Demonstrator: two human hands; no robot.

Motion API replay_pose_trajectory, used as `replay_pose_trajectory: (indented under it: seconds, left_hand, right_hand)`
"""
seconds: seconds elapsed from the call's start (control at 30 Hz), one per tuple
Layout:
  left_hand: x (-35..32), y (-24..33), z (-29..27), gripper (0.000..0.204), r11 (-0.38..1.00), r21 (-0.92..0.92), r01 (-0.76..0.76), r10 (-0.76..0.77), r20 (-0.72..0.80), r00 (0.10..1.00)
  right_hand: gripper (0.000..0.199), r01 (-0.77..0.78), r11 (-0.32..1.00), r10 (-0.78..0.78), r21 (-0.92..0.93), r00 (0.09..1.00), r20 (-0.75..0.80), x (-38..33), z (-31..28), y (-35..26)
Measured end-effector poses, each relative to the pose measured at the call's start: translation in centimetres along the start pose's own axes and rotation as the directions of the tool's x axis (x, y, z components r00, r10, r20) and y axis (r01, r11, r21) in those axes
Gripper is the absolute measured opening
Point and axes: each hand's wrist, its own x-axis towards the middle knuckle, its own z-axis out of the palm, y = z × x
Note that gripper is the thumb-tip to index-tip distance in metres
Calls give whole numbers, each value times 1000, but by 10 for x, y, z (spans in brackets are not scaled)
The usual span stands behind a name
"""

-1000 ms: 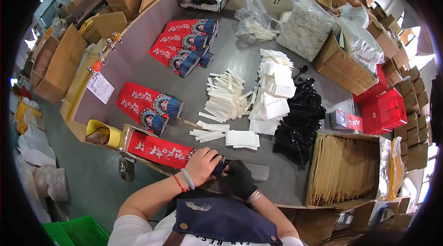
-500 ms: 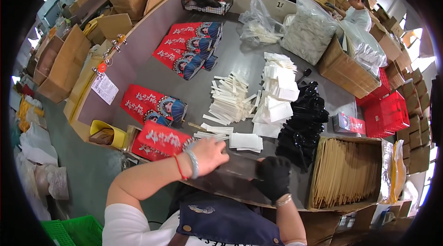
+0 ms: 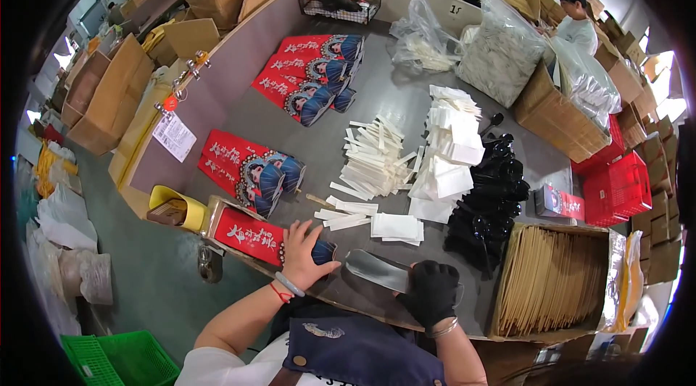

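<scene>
Low in the frame, the bare left hand (image 3: 303,255) lies flat on one red packet (image 3: 255,235); the gloved right hand (image 3: 433,292) pinches one grey sleeve (image 3: 378,270).

Your grey table (image 3: 377,107) runs from the near edge to a low back wall. On it, far end: a wire basket (image 3: 341,0) and clear bags (image 3: 424,42). Left side holds three stacks of red packets: far (image 3: 308,78), middle (image 3: 250,168), near (image 3: 264,235). Centre: white paper strips (image 3: 373,158), loose strips (image 3: 346,213), and folded white napkins (image 3: 449,147), with one flat stack (image 3: 397,226) nearer you. Right: a heap of black spoons (image 3: 489,205) touching the napkins, and a small red box (image 3: 560,203). Near edge: a grey pouch (image 3: 377,270).
</scene>
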Motion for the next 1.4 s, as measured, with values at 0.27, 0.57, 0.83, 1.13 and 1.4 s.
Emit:
replay_pose_trajectory:
  seconds: [0.27,0.57,0.83,1.13,1.4]
  left_hand:
    - [7,-2,-7,88,997,-79,18,-10,89,996]
    - [57,-2,6,32,964,-139,-227,237,54,970]
    - [96,-16,29,8,973,107,-202,169,263,950]
    - [96,-12,26,6,903,197,-381,338,221,915]
    - [95,63,51,11,901,-254,-353,381,71,922]
  right_hand:
    - [57,72,975,-101,211,987,129,4,39,-15]
    - [49,86,928,-4,362,975,-220,6,61,-5]
    - [31,-336,763,646,552,404,-647,-137,49,180]
    - [29,-936,337,926,105,310,-214,-166,0,249]
    - [20,-925,351,929,149,324,-178,-171,-5,279]
